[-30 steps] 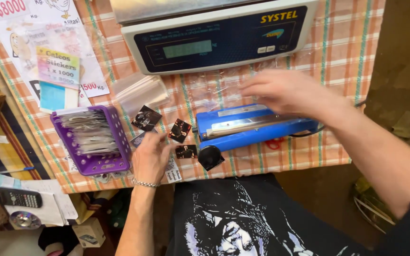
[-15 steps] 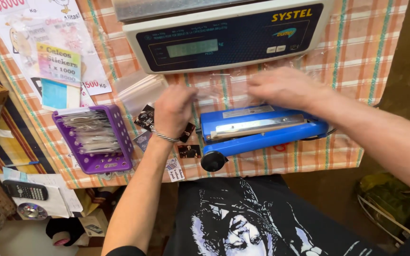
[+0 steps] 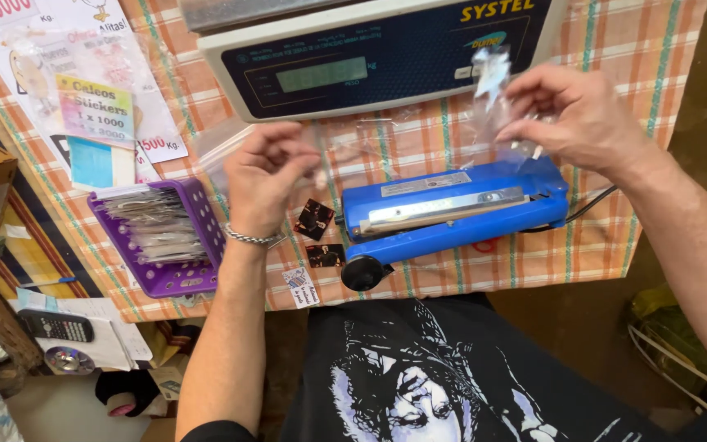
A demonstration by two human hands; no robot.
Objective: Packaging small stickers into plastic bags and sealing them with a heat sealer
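— What can't you make out from up here?

— My left hand [image 3: 262,176] covers whatever it has; the fingers are curled together, thumb toward fingertips, but I can't tell if anything is pinched there. The clear plastic bag [image 3: 491,86] in my right hand [image 3: 578,119] is nearly see-through, so its edges melt into the scale [image 3: 370,57] behind it. The scale's top is cut off by the upper edge of the frame, and the stack of clear bags [image 3: 222,147] behind my left hand is half hidden.

— What changed in the last half second?

— My right hand was low over the blue heat sealer [image 3: 452,209], resting on a bag there. Now it's lifted to the upper right of the frame, fingers closed on the bag. My left hand has drawn back a little toward the left.

— And the bag itself?

— Small, glossy, crumpled at the top, held up in front of the scale's right corner, above the sealer's right end. Below my left wrist two small dark square packets [image 3: 314,219] lie on the checked tablecloth [image 3: 599,237], near the sealer's round black knob. The purple basket [image 3: 169,274] of sleeves sits at centre left.
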